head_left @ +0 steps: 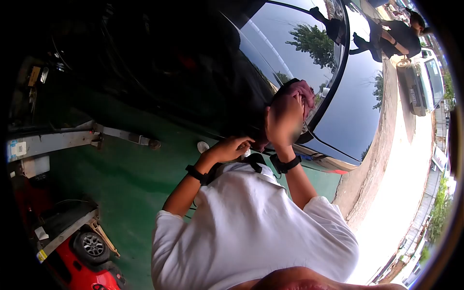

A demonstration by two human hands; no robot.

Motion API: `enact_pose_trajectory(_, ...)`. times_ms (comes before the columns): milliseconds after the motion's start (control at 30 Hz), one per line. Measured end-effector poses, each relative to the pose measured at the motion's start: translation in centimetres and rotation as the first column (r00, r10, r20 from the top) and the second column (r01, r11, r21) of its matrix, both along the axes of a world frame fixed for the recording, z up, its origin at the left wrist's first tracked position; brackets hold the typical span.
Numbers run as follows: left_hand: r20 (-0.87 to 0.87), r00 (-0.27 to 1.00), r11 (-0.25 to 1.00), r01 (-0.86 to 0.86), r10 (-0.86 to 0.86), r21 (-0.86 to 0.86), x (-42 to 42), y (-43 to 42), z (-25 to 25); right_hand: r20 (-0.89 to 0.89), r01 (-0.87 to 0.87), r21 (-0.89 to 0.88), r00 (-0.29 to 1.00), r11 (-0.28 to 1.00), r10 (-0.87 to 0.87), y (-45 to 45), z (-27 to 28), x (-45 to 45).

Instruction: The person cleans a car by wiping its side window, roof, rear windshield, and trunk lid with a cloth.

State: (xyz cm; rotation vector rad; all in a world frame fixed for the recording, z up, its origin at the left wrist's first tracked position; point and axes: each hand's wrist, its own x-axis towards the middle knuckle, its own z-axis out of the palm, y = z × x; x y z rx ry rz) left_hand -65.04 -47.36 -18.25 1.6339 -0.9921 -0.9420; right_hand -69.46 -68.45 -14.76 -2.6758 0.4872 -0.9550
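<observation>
At centre, one right hand (284, 123) touches one cloth (305, 92) against one dark car (355, 116); one left hand (228, 149) is near. I cannot tell whether either grip is clamped.

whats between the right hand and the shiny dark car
A bunched purplish cloth, as the head view shows: it sticks out past the fingers of the right hand, against the shiny dark car.

A red car (99, 279) stood at the lower left, its wheel (92, 245) (spoked, with a dark tyre) near a metal beam (70, 231). Green floor (133, 203) spread beneath. At the upper right, a person (403, 39) in dark clothing was near a pale car (431, 79) outdoors.
</observation>
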Motion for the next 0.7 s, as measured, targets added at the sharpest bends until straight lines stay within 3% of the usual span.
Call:
enact_pose_trajectory(100,-0.126,0.991,0.991,-0.054,0.039,-0.120,1.0,0.1,-2.3,0.069,-0.073,-0.014,0.995,0.997,0.074,2.4,3.5,4.5)
enact_pose_trajectory(167,0.014,0.978,0.977,-0.209,0.210,-0.051,1.5,0.6,-2.2,0.083,-0.052,-0.020,0.995,0.998,0.053,3.8,4.6,7.3)
enact_pose_trajectory(400,-0.008,0.923,0.921,-0.385,0.385,-0.052,4.7,2.1,0.0,0.022,-0.179,-0.258,0.981,0.949,0.192,9.9,8.7,15.1)
enact_pose_trajectory(467,-0.244,0.848,0.828,-0.520,0.471,-0.208,6.3,2.6,2.9,-0.009,-0.242,-0.326,0.967,0.914,0.253,12.0,9.2,17.0)
enact_pose_trajectory(500,-0.238,0.849,0.826,-0.520,0.473,-0.216,7.0,2.9,2.8,-0.001,-0.242,-0.332,0.967,0.912,0.256,12.8,9.3,17.6)
enact_pose_trajectory(567,-0.089,0.835,0.837,-0.547,0.544,-0.014,8.3,3.5,2.0,-0.036,-0.337,-0.324,0.938,0.884,0.344,14.0,9.5,18.7)
enact_pose_trajectory(700,-0.102,0.799,0.801,-0.598,0.592,-0.035,9.6,3.7,0.5,-0.142,-0.390,-0.346,0.921,0.853,0.363,11.2,11.8,16.4)
